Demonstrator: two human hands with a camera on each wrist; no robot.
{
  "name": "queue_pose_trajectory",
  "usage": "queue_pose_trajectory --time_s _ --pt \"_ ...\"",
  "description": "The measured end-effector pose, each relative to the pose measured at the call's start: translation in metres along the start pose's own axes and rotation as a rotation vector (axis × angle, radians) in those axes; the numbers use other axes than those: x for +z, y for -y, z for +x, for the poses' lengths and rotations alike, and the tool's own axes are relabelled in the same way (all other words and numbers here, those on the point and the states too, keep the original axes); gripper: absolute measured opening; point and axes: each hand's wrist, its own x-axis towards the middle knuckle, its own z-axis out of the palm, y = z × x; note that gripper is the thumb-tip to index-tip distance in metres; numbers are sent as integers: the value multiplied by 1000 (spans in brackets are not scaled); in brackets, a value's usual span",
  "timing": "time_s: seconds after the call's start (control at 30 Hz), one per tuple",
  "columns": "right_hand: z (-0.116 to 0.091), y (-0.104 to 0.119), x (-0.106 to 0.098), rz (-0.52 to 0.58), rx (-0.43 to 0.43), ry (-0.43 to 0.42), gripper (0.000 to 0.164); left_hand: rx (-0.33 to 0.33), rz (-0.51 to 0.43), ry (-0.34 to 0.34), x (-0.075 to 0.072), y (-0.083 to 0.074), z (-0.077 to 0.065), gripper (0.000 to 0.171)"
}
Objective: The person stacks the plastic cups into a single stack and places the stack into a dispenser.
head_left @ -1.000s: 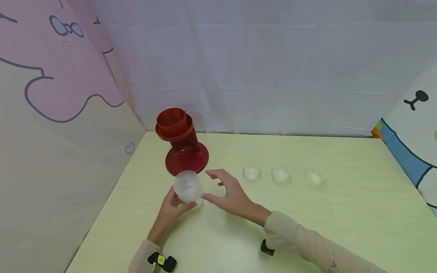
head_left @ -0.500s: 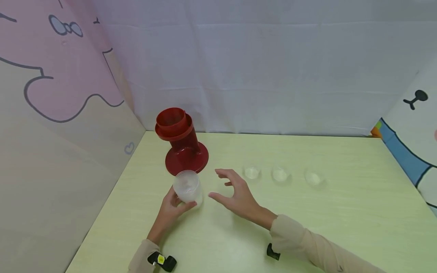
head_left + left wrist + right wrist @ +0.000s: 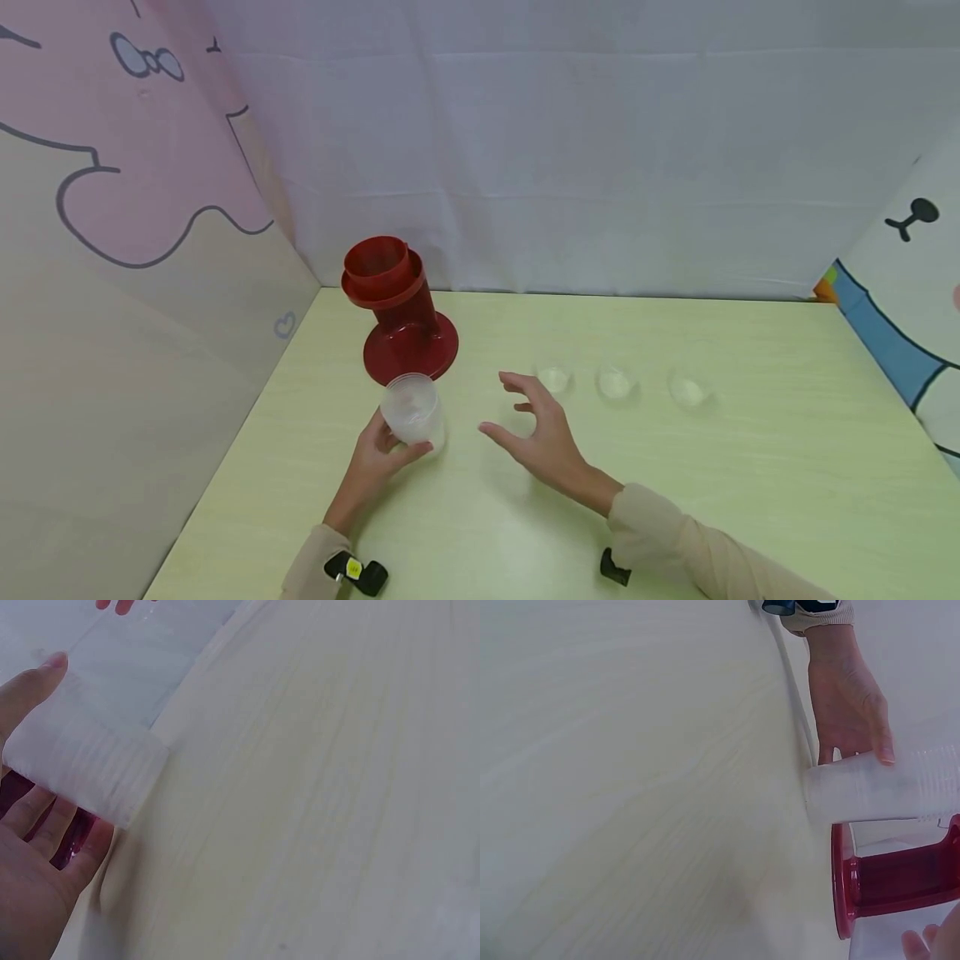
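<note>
My left hand (image 3: 378,454) grips a stack of clear plastic cups (image 3: 411,408), thumb on the near side and fingers around the far left side. The ribbed rims of the nested cups (image 3: 937,776) show in the right wrist view; in the left wrist view the stack (image 3: 90,750) sits between thumb and fingers. To its right, my right hand (image 3: 543,433) hovers with thumb and fingers spread apart and nothing between them. Three single clear cups, the left (image 3: 555,380), middle (image 3: 617,383) and right (image 3: 688,390), stand in a row beyond the right hand.
A red stand (image 3: 408,333) with a round base and a double-ringed cup-like top stands at the back left, just behind the stack. Pale yellow table (image 3: 750,483); printed cloth walls (image 3: 570,167) rise along its back and sides.
My right hand has drawn away from the cup stack, moving right toward the row of single cups, its fingers still spread. The left hand and its stack have stayed in place.
</note>
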Motion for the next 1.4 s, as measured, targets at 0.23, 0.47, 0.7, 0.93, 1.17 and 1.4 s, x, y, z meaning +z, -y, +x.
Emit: queue_pose_trajectory --time_s 0.23,0.47,0.7,0.93,1.17,1.4 --pt "-5 -2 -2 -6 9 -28 63 16 7 -3 0 -2 -1 76" --pt "-11 23 -10 -7 12 -71 62 23 -20 -9 -1 23 6 76" --pt "-18 -1 -13 -35 47 -121 65 38 1 -18 -1 28 7 76" --pt "-23 -20 -19 -40 70 -161 67 50 20 -24 -1 28 6 78" --pt "-25 -27 -24 -28 90 -212 69 36 14 -19 -1 29 6 77" --pt "-25 -34 -29 -24 118 -254 70 40 9 -18 -1 29 6 76"
